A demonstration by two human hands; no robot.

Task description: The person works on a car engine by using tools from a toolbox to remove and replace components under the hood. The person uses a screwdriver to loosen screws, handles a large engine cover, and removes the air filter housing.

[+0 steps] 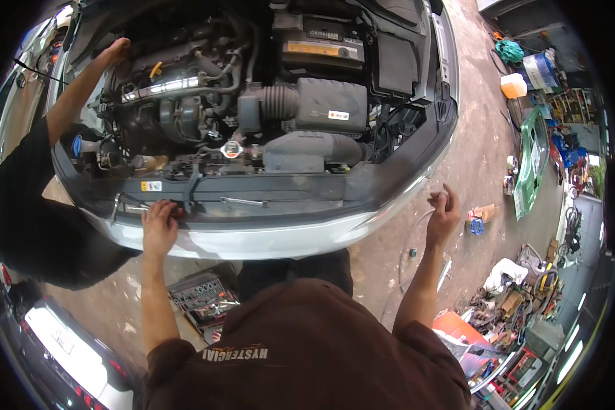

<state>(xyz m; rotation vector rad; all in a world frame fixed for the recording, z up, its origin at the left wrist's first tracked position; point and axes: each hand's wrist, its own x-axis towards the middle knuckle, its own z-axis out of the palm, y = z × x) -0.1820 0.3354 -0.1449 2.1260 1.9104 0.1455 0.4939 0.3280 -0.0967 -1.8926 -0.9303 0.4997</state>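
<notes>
My left hand (160,229) rests with its fingers over the front edge of the car's engine bay. Just left of its fingers lies a metal hand tool (118,207), whose exact kind I cannot make out. A combination wrench (244,201) lies on the black front panel (290,191), right of that hand. My right hand (445,214) is raised off the car's right front corner, index finger stretched out and the others loosely bent, with nothing visible in it. Ahead sits the engine (174,89) with a yellow dipstick handle (156,70) and a radiator cap (231,149).
At the left a co-worker's arm (75,92) reaches over the engine. A battery (324,51) and air filter box (331,104) fill the bay's right side. A socket set (201,297) lies on the floor behind me. Clutter and a green car door (530,164) stand right.
</notes>
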